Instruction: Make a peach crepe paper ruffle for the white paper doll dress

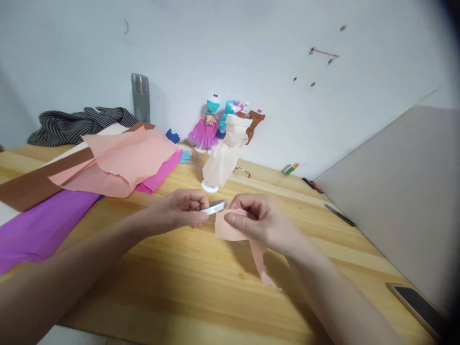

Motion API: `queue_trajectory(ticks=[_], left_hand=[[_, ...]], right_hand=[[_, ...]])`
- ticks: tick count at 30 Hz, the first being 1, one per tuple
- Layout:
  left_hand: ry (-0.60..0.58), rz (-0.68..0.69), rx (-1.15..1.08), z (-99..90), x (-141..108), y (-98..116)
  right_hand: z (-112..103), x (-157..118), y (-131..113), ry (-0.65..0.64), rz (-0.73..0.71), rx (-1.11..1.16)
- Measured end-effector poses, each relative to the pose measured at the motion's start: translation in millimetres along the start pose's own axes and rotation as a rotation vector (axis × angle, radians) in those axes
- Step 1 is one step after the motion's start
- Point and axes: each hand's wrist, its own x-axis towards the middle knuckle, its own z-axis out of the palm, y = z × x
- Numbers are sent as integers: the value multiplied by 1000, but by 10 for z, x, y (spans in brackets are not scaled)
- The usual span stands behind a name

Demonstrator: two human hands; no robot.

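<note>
Near the middle of the view, my left hand [189, 209] is closed on a roll of whitish, shiny tape [215, 207], pinched between thumb and fingers. Just right of it, my right hand [257, 219] pinches a piece of peach crepe paper [232, 232], thumb on top. A narrow strip of the same paper hangs below my right hand. The tape and the paper's left edge are close together; whether they touch I cannot tell. Behind my hands stands a small dress form in a cream paper dress [225, 155] on a white round base.
Peach sheets [125, 158], a brown sheet [43, 184] and a purple sheet [50, 230] lie at the left, near a striped cloth [82, 125] and a bottle [141, 98]. More dressed forms [206, 129] stand by the wall. Scissors [339, 214] and a phone [419, 306] lie right.
</note>
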Motion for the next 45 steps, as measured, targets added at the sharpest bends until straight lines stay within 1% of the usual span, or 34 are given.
queue_trajectory(ticks=[6,11,14,17,20,23,26,31,35,40,45], left_hand=[[30,43,145,-13,2,-5],[43,43,228,-12,7,16],[28,38,227,-13,2,14],[27,54,242,-11,-7,20],[46,69,279,-1,-6,47],[41,54,284,11,1,76],[55,50,313,18,3,85],[57,69,384,23,-3,75],[70,88,432,35,-1,76],[97,125,486,55,6,58],[109,156,502,59,2,15]], right_hand=[[18,-28,-23,31,-53,15],[-1,-78,-58,-49,-43,36],[-11,-55,-45,16,-81,-54],[-9,-19,-12,66,-84,-131],[5,-11,6,51,-78,-117],[20,-21,-1,23,-79,-75],[26,-22,-4,26,-74,-83],[20,-7,36,67,-96,-196],[28,-12,76,65,-128,-275],[69,-12,90,68,-145,-355],[123,4,82,119,-186,-455]])
